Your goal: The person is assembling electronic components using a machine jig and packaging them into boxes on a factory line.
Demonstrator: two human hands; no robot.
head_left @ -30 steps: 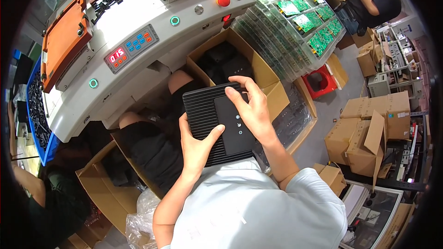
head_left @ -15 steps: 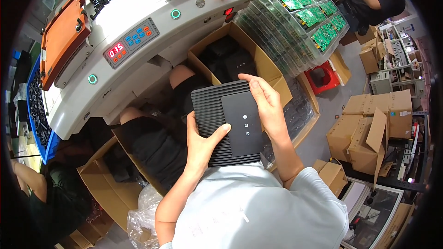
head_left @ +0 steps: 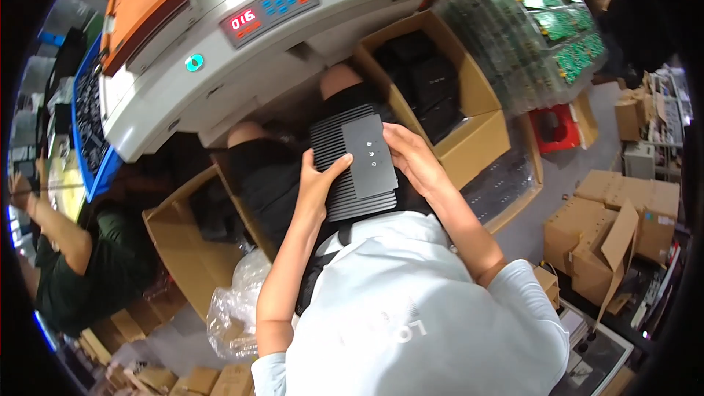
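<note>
A black ribbed case (head_left: 370, 172), a flat device housing with a smooth panel carrying small white symbols, is held over my lap. My left hand (head_left: 319, 183) grips its left side, the thumb lying across the ribs and the other fingers hidden underneath. At the right edge my right hand (head_left: 414, 158) holds the case, fingers near the upper corner. Just beyond that hand stands an open carton (head_left: 477, 147) with black housings (head_left: 429, 84) inside.
Ahead is a white machine (head_left: 154, 114) with a keypad (head_left: 271, 11) and orange plate (head_left: 147, 11). Another open carton (head_left: 180, 260) and clear plastic wrap (head_left: 238, 308) are left. Clear trays (head_left: 506, 51) hold green circuit boards. A co-worker's arm (head_left: 66, 231) shows left; cartons (head_left: 587, 213) stand right.
The view has shifted, so the machine sits higher in the picture. The case appears smaller and closer to my knees, still between both hands. The machine's red display has changed.
</note>
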